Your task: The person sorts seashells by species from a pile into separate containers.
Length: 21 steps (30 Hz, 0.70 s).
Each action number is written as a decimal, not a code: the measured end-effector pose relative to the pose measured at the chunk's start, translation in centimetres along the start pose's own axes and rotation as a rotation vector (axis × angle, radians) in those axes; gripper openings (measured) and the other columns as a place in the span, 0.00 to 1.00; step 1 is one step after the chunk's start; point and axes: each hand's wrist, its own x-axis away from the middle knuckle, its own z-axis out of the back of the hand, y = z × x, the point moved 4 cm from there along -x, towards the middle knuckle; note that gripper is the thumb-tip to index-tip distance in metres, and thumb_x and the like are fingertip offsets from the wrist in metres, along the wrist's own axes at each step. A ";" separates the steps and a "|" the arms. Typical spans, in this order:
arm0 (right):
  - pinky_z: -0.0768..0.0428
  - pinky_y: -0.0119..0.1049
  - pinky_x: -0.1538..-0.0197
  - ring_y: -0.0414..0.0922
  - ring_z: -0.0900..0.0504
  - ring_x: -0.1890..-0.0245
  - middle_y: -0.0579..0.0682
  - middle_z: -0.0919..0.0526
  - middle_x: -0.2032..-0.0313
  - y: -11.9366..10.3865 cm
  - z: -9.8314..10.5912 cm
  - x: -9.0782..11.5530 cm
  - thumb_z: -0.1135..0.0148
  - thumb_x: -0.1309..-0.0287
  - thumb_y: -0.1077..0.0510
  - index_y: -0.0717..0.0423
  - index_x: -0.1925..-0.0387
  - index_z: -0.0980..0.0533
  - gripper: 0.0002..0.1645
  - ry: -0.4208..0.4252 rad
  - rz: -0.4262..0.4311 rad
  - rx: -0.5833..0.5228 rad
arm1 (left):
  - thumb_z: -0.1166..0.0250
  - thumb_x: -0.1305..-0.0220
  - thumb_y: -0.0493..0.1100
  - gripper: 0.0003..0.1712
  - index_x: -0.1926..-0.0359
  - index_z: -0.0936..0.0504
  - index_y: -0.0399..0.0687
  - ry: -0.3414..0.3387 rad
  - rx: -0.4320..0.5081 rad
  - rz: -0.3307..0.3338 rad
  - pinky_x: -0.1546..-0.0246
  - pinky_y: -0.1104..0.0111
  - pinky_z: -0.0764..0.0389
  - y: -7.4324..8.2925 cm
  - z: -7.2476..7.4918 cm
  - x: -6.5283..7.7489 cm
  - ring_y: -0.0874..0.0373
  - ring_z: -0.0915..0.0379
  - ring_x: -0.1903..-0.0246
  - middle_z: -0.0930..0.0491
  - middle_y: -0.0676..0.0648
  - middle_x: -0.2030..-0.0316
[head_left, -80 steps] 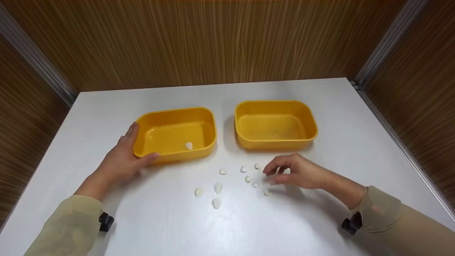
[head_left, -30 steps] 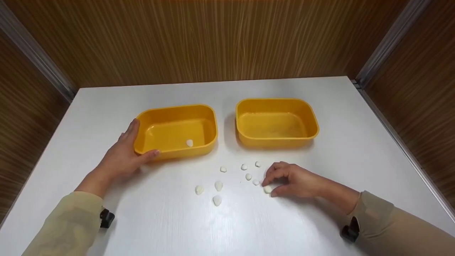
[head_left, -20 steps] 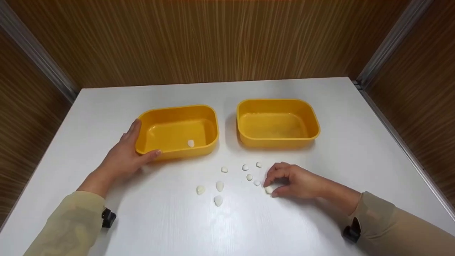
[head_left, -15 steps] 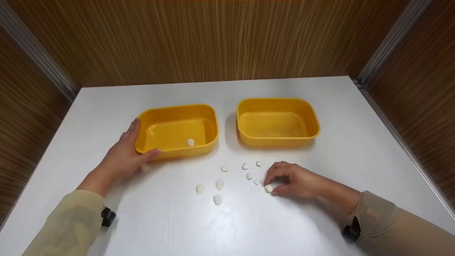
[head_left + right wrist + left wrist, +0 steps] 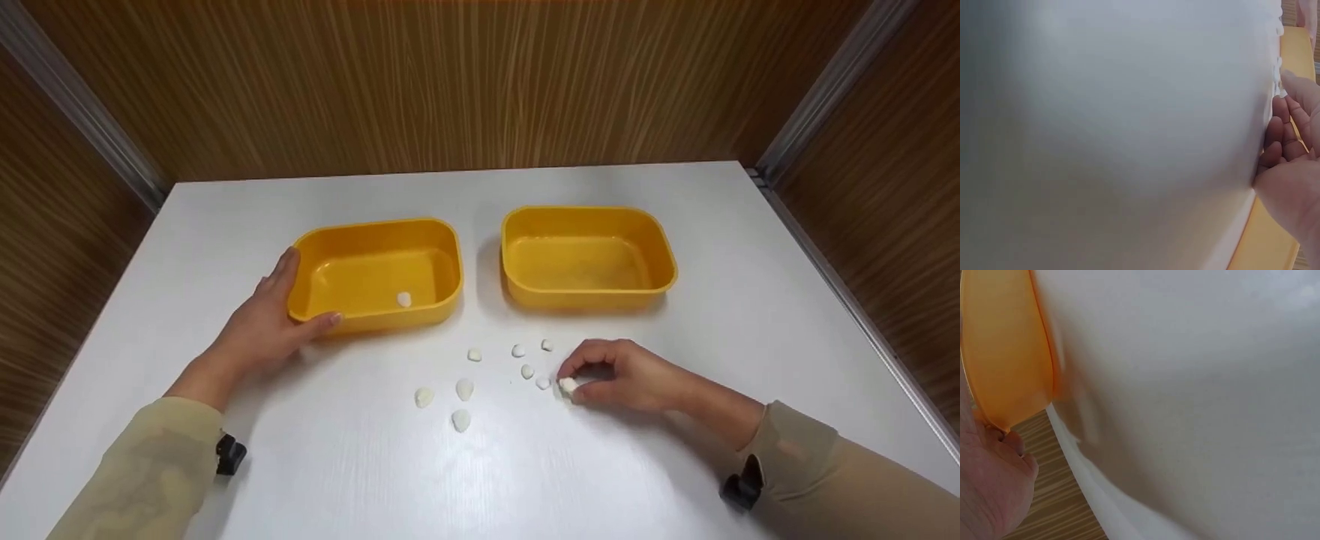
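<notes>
My left hand (image 5: 259, 326) grips the left end of a yellow plastic box (image 5: 367, 322), thumb over the front rim and fingers along the side. In the left wrist view the curled fingers lie at the edge of the orange-looking box (image 5: 1008, 349). Inside that box, near its front wall, is one small white pebble (image 5: 404, 299). Between thumb and forefinger my right hand (image 5: 637, 379) pinches another white pebble (image 5: 568, 385), just above the tabletop. The right wrist view shows that hand (image 5: 1292, 163) at the right edge, its other fingers curled.
A second yellow box (image 5: 589, 298) stands to the right, behind my right hand. Several white pebbles lie on the white table (image 5: 360, 457) in front of the boxes, larger pebbles (image 5: 461, 420) to the left and smaller ones (image 5: 527, 371) near my right fingertips. Wood-patterned panels (image 5: 450, 90) enclose the table.
My right hand came down to the nearest right-hand pebble, closed thumb and forefinger on it and has just lifted it slightly. The left hand keeps its hold on the left box.
</notes>
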 end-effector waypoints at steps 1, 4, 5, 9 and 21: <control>0.21 0.29 0.41 0.48 0.17 0.48 0.46 0.13 0.51 -0.2 0.2 -0.1 0.23 0.36 0.59 0.50 0.49 0.13 0.14 0.003 -0.005 0.000 | 0.40 0.39 0.84 0.73 0.15 0.76 0.59 -0.001 0.000 0.001 0.25 0.32 0.52 0.0 0.0 0.0 0.26 0.63 0.20 0.71 0.48 0.14; 0.20 0.30 0.47 0.48 0.18 0.53 0.46 0.12 0.51 -1.2 0.8 -0.4 0.25 0.34 0.59 0.51 0.48 0.13 0.14 0.014 0.000 0.029 | 0.40 0.38 0.83 0.73 0.15 0.76 0.56 0.000 -0.008 -0.012 0.25 0.32 0.52 0.0 0.0 0.0 0.25 0.63 0.20 0.70 0.48 0.14; 0.20 0.31 0.50 0.47 0.19 0.54 0.45 0.12 0.51 -1.7 1.1 -0.6 0.25 0.34 0.59 0.51 0.47 0.13 0.14 0.018 0.012 0.046 | 0.40 0.37 0.82 0.73 0.15 0.75 0.55 0.002 -0.012 -0.018 0.25 0.32 0.51 0.0 0.0 0.0 0.25 0.62 0.20 0.70 0.47 0.14; 0.20 0.33 0.52 0.47 0.19 0.55 0.44 0.12 0.50 -4.4 2.2 -1.8 0.27 0.32 0.59 0.52 0.46 0.14 0.14 0.034 0.080 0.104 | 0.40 0.36 0.81 0.72 0.15 0.75 0.54 0.006 -0.019 -0.028 0.25 0.32 0.51 0.0 0.1 -0.1 0.24 0.62 0.21 0.70 0.46 0.14; 0.21 0.39 0.52 0.52 0.19 0.55 0.46 0.13 0.52 -13.0 4.5 -8.4 0.26 0.35 0.65 0.55 0.48 0.13 0.15 0.119 0.232 0.155 | 0.41 0.39 0.84 0.73 0.15 0.76 0.58 0.002 -0.019 0.002 0.26 0.30 0.52 0.0 0.0 0.1 0.25 0.64 0.20 0.70 0.47 0.14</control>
